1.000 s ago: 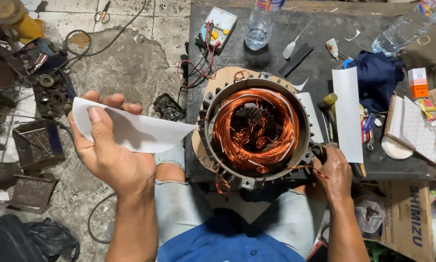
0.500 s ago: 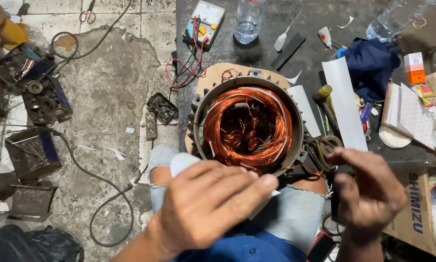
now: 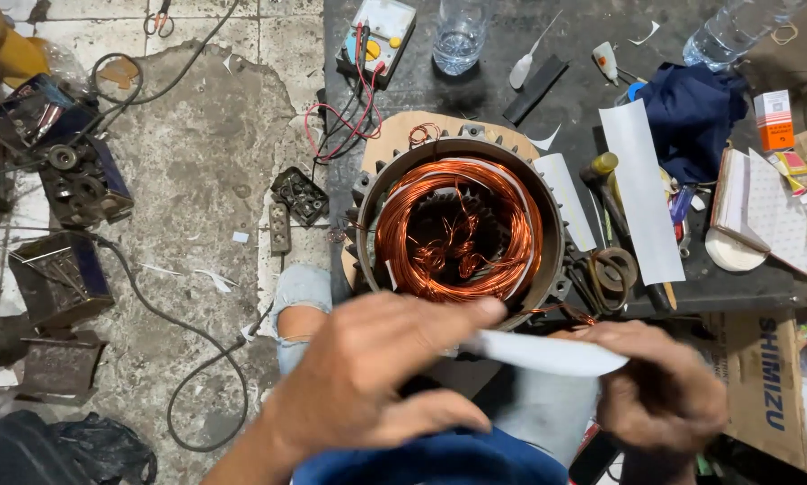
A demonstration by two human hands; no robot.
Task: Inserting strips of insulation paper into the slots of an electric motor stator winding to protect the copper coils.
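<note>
Both hands have drawn together since half a second ago, and a white paper strip now spans between them. Left hand pinches one end with its grip closed on it; right hand closes on the other end. They hold it just off the bench's near edge, below the stator with its copper windings, which sits near the bench's left edge.

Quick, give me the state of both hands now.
Left hand: closed on the white paper strip.
Right hand: closed on the same strip's other end.
</note>
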